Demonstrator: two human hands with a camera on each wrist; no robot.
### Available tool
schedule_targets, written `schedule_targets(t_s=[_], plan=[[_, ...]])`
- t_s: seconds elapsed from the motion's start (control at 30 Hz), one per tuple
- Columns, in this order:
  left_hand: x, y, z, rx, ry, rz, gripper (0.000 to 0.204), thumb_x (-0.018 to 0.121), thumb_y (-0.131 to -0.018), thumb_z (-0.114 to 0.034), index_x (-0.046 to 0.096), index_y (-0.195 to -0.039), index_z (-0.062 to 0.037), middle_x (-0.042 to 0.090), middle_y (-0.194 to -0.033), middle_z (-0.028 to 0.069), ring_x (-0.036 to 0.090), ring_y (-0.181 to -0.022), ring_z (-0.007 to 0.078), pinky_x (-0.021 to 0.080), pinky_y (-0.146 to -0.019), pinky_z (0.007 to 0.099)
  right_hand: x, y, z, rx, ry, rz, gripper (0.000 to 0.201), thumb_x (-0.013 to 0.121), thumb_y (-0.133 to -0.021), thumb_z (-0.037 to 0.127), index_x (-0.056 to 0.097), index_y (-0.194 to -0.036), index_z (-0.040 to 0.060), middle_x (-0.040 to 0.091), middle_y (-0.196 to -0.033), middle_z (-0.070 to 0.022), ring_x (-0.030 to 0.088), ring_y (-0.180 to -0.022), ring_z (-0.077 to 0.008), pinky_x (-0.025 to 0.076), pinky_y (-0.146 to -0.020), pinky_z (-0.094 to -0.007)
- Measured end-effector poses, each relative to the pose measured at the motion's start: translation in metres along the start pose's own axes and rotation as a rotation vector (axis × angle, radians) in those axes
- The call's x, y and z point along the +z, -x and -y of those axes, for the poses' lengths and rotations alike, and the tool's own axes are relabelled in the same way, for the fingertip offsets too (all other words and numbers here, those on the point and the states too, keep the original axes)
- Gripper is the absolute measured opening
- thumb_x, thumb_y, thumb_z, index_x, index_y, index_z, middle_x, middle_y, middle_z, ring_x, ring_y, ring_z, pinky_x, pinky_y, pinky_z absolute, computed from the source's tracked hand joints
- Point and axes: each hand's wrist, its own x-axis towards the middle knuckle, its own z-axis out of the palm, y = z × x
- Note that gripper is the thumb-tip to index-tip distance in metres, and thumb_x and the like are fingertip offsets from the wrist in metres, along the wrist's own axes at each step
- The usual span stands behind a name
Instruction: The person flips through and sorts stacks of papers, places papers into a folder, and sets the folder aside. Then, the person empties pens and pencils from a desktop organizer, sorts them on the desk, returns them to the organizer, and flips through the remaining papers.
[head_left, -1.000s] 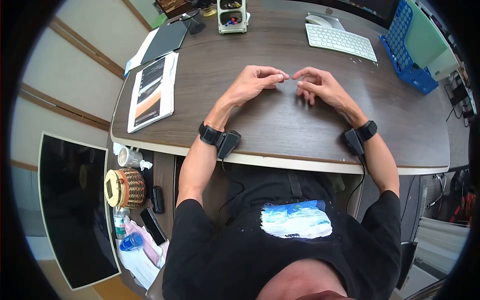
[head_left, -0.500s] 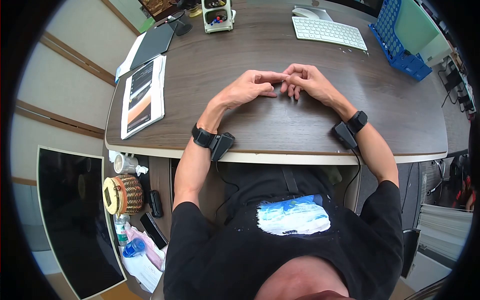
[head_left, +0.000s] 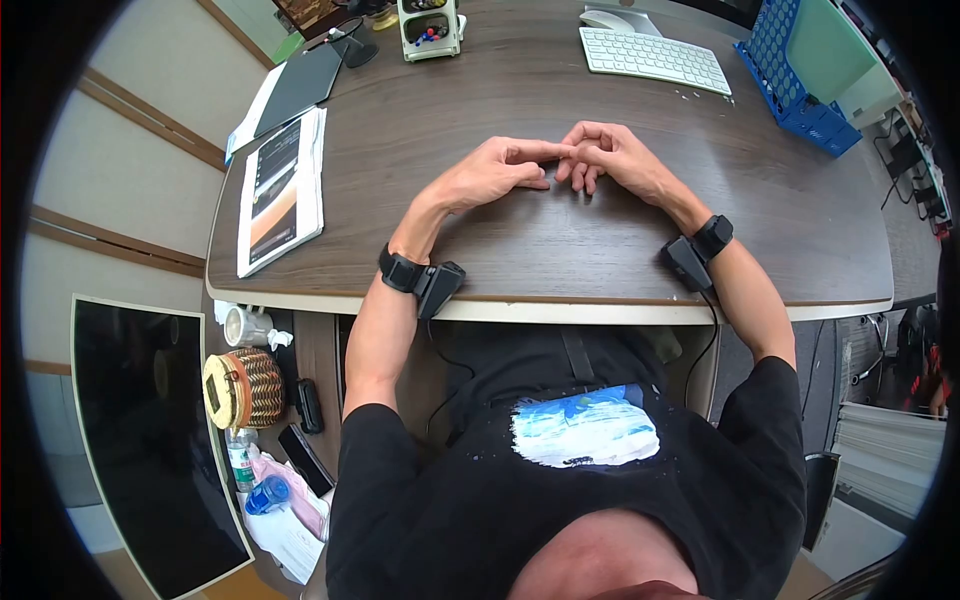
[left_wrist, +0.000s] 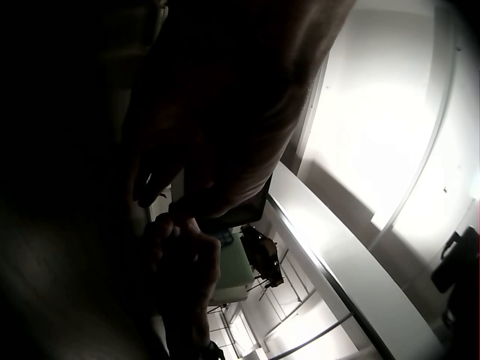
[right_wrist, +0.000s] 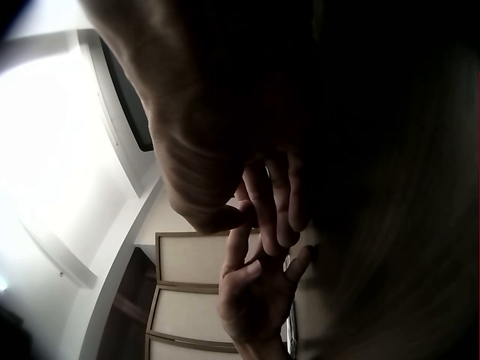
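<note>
Both hands meet over the brown desk (head_left: 520, 250) in the head view. My left hand (head_left: 492, 176) stretches its index finger to the right, the thumb and other fingers loosely bent below it. The right hand (head_left: 622, 164) pinches the tip of that index finger between thumb and forefinger, its remaining fingers hanging down. In the right wrist view the left hand (right_wrist: 259, 300) reaches up to the right hand's fingers (right_wrist: 259, 210). A dark left wrist view shows the right hand (left_wrist: 187, 259) against the left fingertips. No other object shows between the hands.
A white keyboard (head_left: 655, 60) and mouse (head_left: 606, 20) lie at the back, small white scraps beside them. A blue basket (head_left: 815, 125) stands back right, a pen holder (head_left: 430, 30) at the back. Printed papers (head_left: 283, 190) lie left. A woven basket (head_left: 255, 388) sits on the side shelf.
One second ago the hands were slightly apart. They came together, and the right thumb and forefinger took hold of the left index fingertip. The head view has shifted slightly.
</note>
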Motion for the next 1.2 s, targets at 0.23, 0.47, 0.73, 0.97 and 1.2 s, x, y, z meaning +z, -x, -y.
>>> schedule_targets(t_s=[0.23, 0.47, 0.73, 0.97, 1.2], plan=[[0.003, 0.004, -0.012, -0.066, -0.253, 0.009, 0.048, 0.063, -0.105, -0.011, 0.066, -0.153, -0.0108, 0.075, -0.128, 0.0078, 0.067, -0.113, 0.0128, 0.054, -0.101, 0.0298, -0.003, -0.001, -0.002, -0.02, 0.017, 0.035, 0.019, 0.061, -0.106, 0.015, 0.065, -0.114, -0.0013, 0.08, -0.095, -0.0138, 0.074, -0.078, -0.0138, 0.06, -0.069, -0.0258], [0.002, 0.003, -0.007, -0.043, -0.106, 0.006, 0.046, 0.06, -0.106, -0.01, 0.066, -0.152, -0.0067, 0.073, -0.134, 0.0101, 0.067, -0.116, 0.0153, 0.055, -0.106, 0.0316, -0.005, -0.002, 0.001, -0.021, -0.007, 0.057, 0.021, 0.059, -0.106, 0.016, 0.065, -0.115, -0.0019, 0.08, -0.099, -0.0141, 0.074, -0.08, -0.0144, 0.061, -0.072, -0.0263], [-0.002, 0.004, -0.004, -0.049, 0.096, 0.02, 0.04, 0.052, -0.112, -0.013, 0.066, -0.147, 0.0012, 0.066, -0.146, 0.0175, 0.065, -0.132, 0.0252, 0.058, -0.114, 0.0441, -0.008, 0.001, -0.002, -0.009, -0.085, 0.096, 0.028, 0.057, -0.111, 0.017, 0.069, -0.126, -0.0031, 0.08, -0.116, -0.0187, 0.079, -0.095, -0.0173, 0.065, -0.079, -0.0269], [-0.002, 0.003, -0.002, -0.058, 0.124, 0.01, 0.035, 0.057, -0.112, -0.016, 0.071, -0.141, -0.001, 0.067, -0.143, 0.0166, 0.064, -0.132, 0.0243, 0.059, -0.113, 0.0481, -0.006, 0.003, -0.001, 0.017, -0.052, 0.09, 0.036, 0.068, -0.108, 0.03, 0.072, -0.126, -0.0007, 0.08, -0.117, -0.0168, 0.078, -0.098, -0.0183, 0.063, -0.079, -0.0284], [-0.004, 0.002, -0.004, -0.06, 0.113, 0.013, 0.034, 0.058, -0.113, -0.018, 0.072, -0.139, -0.0006, 0.066, -0.143, 0.0185, 0.064, -0.132, 0.0248, 0.06, -0.112, 0.0473, -0.007, 0.002, 0.0, 0.012, -0.027, 0.098, 0.039, 0.07, -0.108, 0.033, 0.073, -0.127, -0.0008, 0.081, -0.115, -0.0156, 0.078, -0.098, -0.0182, 0.063, -0.079, -0.0287]])
